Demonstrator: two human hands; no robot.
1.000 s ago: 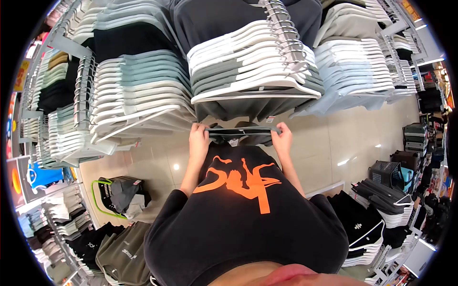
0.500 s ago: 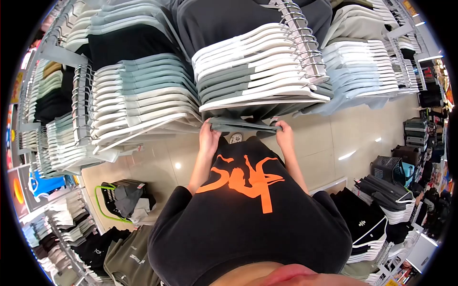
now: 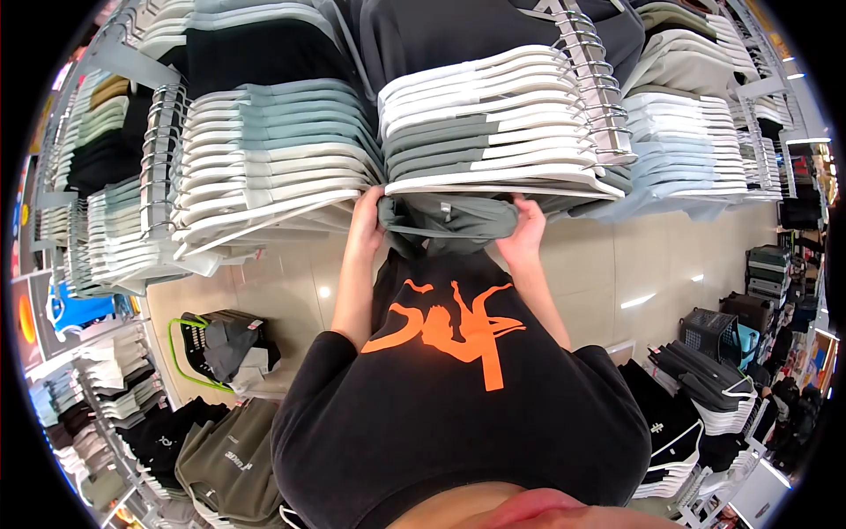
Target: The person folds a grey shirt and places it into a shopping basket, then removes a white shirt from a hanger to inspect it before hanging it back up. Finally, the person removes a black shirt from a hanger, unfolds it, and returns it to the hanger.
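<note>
A dark grey-green shirt (image 3: 449, 220) is spread between my two hands, just below the front of the middle rack. My left hand (image 3: 367, 220) is closed on its left side, and my right hand (image 3: 526, 226) grips the right side. The fabric bunches into folds, with a small pale label near its upper middle. Directly above it, a white hanger (image 3: 502, 189) fronts a row of white and dark grey-green shirts (image 3: 441, 145) on white hangers. The lower part of the held shirt hangs in front of my black top.
Pale shirts on hangers (image 3: 273, 172) fill the rack to the left, and light blue ones (image 3: 674, 150) the rack to the right. A basket with a green handle (image 3: 198, 353) holds clothes on the floor at left. Dark crates (image 3: 709, 331) stand at the right.
Both hands have moved up towards the hangers with the shirt. The fabric, a narrow stretched band before, is now opened wider and more bunched. The view has shifted slightly.
</note>
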